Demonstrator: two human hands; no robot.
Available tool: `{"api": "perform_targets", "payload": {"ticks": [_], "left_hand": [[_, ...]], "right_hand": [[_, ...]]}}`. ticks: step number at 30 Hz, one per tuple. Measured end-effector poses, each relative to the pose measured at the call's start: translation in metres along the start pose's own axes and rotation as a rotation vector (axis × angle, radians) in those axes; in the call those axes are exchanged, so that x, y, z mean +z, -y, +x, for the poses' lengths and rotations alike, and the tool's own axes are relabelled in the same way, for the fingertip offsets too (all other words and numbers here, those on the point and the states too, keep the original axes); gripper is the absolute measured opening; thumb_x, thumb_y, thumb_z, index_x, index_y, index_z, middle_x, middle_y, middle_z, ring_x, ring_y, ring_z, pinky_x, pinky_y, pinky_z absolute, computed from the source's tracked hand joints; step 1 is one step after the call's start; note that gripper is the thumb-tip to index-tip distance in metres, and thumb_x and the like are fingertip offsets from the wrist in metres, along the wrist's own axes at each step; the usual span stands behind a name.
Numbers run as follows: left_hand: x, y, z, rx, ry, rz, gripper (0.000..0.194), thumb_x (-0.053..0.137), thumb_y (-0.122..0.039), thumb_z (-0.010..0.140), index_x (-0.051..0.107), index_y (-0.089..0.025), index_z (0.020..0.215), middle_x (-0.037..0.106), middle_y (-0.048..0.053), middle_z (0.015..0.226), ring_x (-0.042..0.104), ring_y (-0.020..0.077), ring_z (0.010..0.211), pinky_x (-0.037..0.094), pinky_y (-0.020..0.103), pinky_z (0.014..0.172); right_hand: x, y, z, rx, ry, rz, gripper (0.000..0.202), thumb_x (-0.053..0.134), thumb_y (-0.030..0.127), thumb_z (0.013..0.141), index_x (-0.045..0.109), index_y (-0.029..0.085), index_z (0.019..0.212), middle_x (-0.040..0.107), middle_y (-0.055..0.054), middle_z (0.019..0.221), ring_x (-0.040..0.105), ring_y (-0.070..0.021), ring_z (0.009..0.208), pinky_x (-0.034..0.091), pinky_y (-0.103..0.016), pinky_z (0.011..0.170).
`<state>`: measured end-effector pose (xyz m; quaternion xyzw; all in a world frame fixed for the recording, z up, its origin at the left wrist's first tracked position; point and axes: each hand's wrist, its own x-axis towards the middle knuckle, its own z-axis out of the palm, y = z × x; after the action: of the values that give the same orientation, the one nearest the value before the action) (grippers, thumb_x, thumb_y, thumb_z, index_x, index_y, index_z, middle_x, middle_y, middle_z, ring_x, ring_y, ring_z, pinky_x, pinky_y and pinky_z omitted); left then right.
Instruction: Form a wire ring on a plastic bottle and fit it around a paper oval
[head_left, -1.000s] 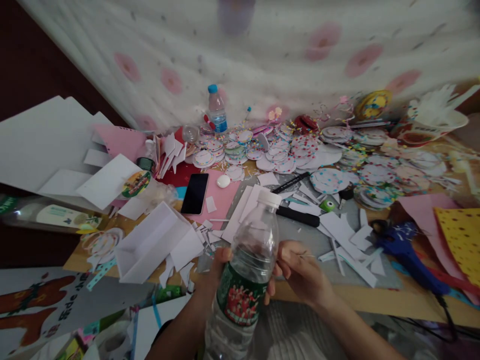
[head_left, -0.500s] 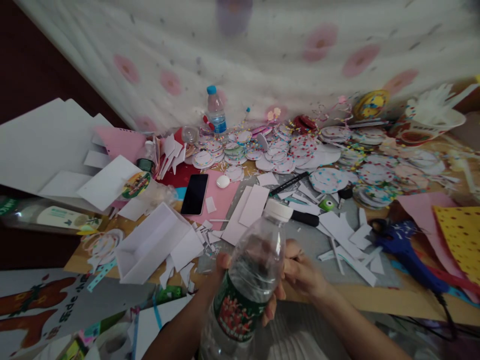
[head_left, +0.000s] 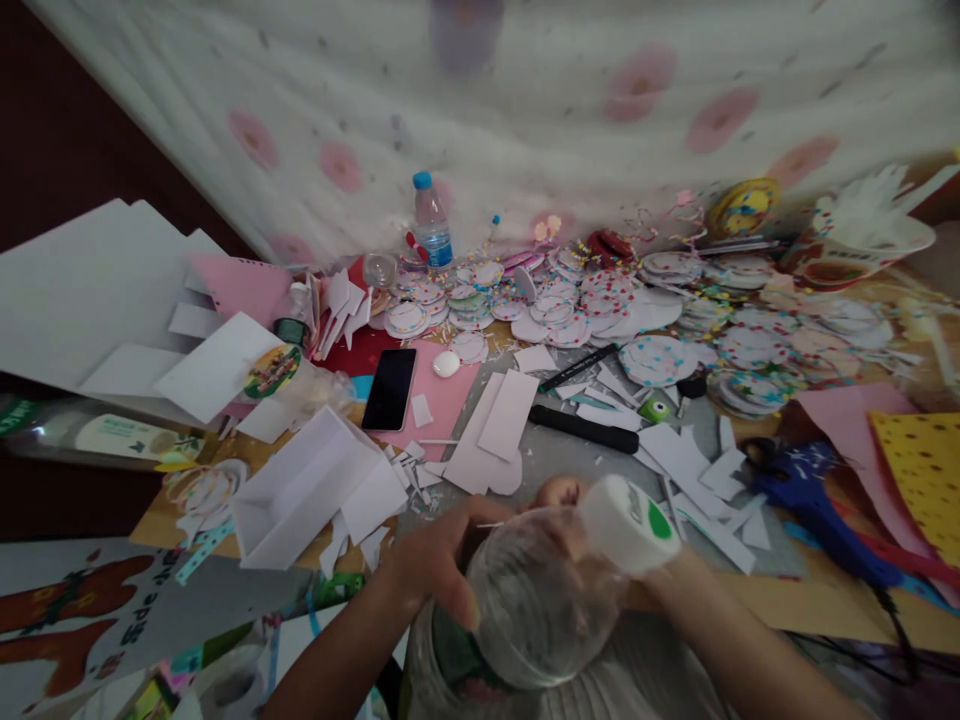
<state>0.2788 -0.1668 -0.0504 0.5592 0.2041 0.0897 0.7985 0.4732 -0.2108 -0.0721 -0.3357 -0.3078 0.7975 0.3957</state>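
Note:
A large clear plastic bottle (head_left: pixel 536 610) with a white cap and a dark green label tilts toward me at the table's front edge. My left hand (head_left: pixel 442 550) wraps round its left side, thumb on the near face and fingers curled behind. My right hand (head_left: pixel 566 495) is behind the bottle's neck and cap, with its fingers curled in. The bottle hides most of that hand, and I cannot make out what it holds. Just beyond the hands lie white card pieces (head_left: pixel 487 430) and a black-handled tool (head_left: pixel 585 430) on a grey mat (head_left: pixel 551 465).
A black phone (head_left: pixel 390 388) lies on pink paper, near an open white box (head_left: pixel 300 490). Decorated paper discs (head_left: pixel 555 310) pile up along the back beside a small water bottle (head_left: pixel 433 225). A blue glue gun (head_left: pixel 817 500) and paper scraps (head_left: pixel 697 470) are at the right.
The bottle has tipped so its cap points toward me and to the right. My left hand has come up its left side into view. The right hand has shifted behind the cap.

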Motion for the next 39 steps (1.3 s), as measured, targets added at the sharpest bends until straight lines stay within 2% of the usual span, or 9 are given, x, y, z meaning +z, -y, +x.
{"api": "perform_targets", "payload": {"ticks": [4,7,11,16,20,22,28,34,39], "left_hand": [[-0.003,-0.022,0.001,0.050,0.141,0.060,0.067,0.082,-0.052,0.045,0.070,-0.010,0.095,0.066,0.007,0.081,0.060,0.0226,0.073,0.048,0.030,0.068],[0.001,-0.035,0.003,0.125,0.074,0.252,0.061,0.082,-0.044,0.050,0.069,-0.014,0.101,0.066,0.006,0.091,0.060,0.0232,0.083,0.048,0.030,0.076],[0.006,-0.042,0.005,0.145,-0.054,0.580,0.056,0.081,-0.040,0.053,0.068,-0.016,0.102,0.066,0.004,0.094,0.061,0.0208,0.085,0.046,0.029,0.080],[0.009,-0.044,0.006,0.076,-0.132,0.823,0.064,0.080,-0.040,0.057,0.062,-0.017,0.114,0.066,0.006,0.111,0.061,0.0223,0.101,0.045,0.029,0.088],[0.015,-0.043,0.006,0.030,-0.162,1.022,0.064,0.076,-0.041,0.061,0.059,-0.018,0.118,0.065,0.007,0.114,0.062,0.0239,0.101,0.047,0.032,0.087],[0.017,-0.040,0.008,-0.015,-0.195,1.138,0.063,0.073,-0.041,0.063,0.057,-0.018,0.120,0.064,0.007,0.116,0.063,0.0259,0.101,0.049,0.035,0.086],[0.012,-0.029,0.021,-0.116,-0.302,1.360,0.063,0.067,-0.040,0.069,0.053,-0.014,0.124,0.063,0.009,0.116,0.063,0.0292,0.101,0.052,0.040,0.080],[0.008,-0.017,0.034,-0.129,-0.337,1.399,0.062,0.067,-0.040,0.070,0.051,-0.016,0.125,0.062,0.008,0.116,0.063,0.0271,0.100,0.052,0.037,0.079],[0.009,-0.009,0.037,-0.135,-0.302,1.406,0.060,0.065,-0.039,0.072,0.050,-0.016,0.125,0.064,0.008,0.113,0.063,0.0273,0.100,0.052,0.037,0.077]], "right_hand": [[-0.003,0.006,-0.002,0.075,-0.077,0.021,0.038,0.084,0.045,0.056,0.057,0.018,0.056,0.050,0.005,0.049,0.041,-0.0073,0.042,0.030,-0.022,0.042],[-0.004,0.018,-0.003,0.032,-0.148,-0.061,0.030,0.083,0.040,0.060,0.063,0.017,0.059,0.054,0.004,0.053,0.045,-0.0072,0.047,0.033,-0.021,0.046],[-0.012,0.036,0.000,-0.098,-0.234,-0.394,0.026,0.079,0.041,0.065,0.069,0.017,0.062,0.061,0.001,0.058,0.053,-0.0103,0.056,0.040,-0.023,0.056],[-0.020,0.054,0.002,-0.197,-0.161,-0.621,0.020,0.069,0.038,0.076,0.071,0.019,0.071,0.065,0.001,0.064,0.055,-0.0112,0.059,0.042,-0.024,0.057],[-0.019,0.066,-0.001,-0.197,-0.061,-0.736,0.017,0.062,0.034,0.083,0.069,0.018,0.079,0.067,0.000,0.070,0.058,-0.0130,0.064,0.044,-0.024,0.058],[-0.018,0.068,-0.002,-0.250,-0.078,-0.847,0.014,0.060,0.029,0.085,0.067,0.019,0.079,0.067,0.000,0.072,0.059,-0.0142,0.067,0.044,-0.025,0.060],[-0.009,0.048,0.000,-0.488,-0.304,-1.188,0.015,0.049,0.013,0.087,0.062,0.019,0.082,0.064,-0.001,0.075,0.058,-0.0154,0.071,0.042,-0.026,0.064],[-0.018,0.018,0.002,-0.715,-0.468,-1.285,0.019,0.045,0.011,0.090,0.060,0.019,0.082,0.061,-0.004,0.073,0.054,-0.0190,0.074,0.041,-0.031,0.066],[-0.026,-0.006,0.001,-0.745,-0.587,-1.273,0.016,0.048,0.012,0.088,0.061,0.021,0.085,0.060,-0.003,0.072,0.052,-0.0209,0.076,0.038,-0.036,0.067]]}}
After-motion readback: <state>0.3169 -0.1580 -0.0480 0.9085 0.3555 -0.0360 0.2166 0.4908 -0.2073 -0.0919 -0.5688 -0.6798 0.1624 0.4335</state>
